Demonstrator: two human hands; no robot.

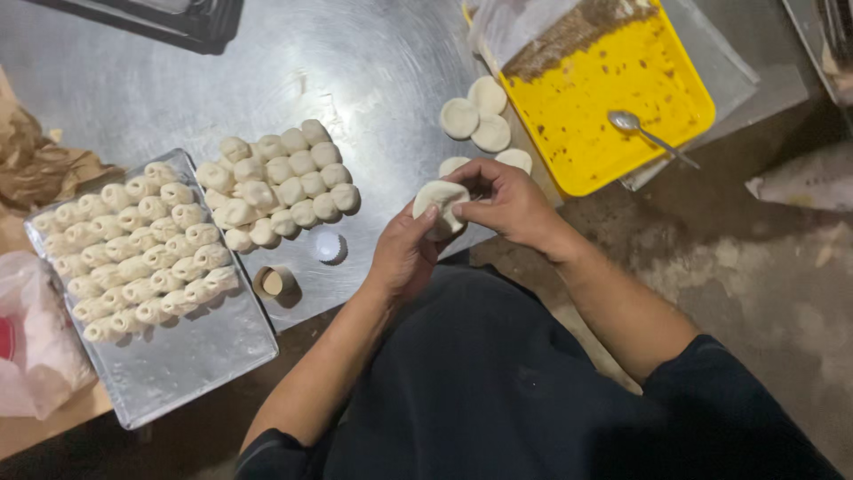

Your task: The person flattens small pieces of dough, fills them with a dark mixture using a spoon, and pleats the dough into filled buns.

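Note:
My left hand and my right hand both pinch one pale dumpling just above the near edge of the steel table. Flat round dough wrappers lie on the table beyond my hands, next to a yellow tray smeared with brown filling. A metal spoon rests in that tray. Several finished dumplings sit in rows on the bare table to the left.
A metal tray at the left holds several more rows of dumplings. A small white cap and a small round cutter lie near the table edge. A plastic bag lies at far left.

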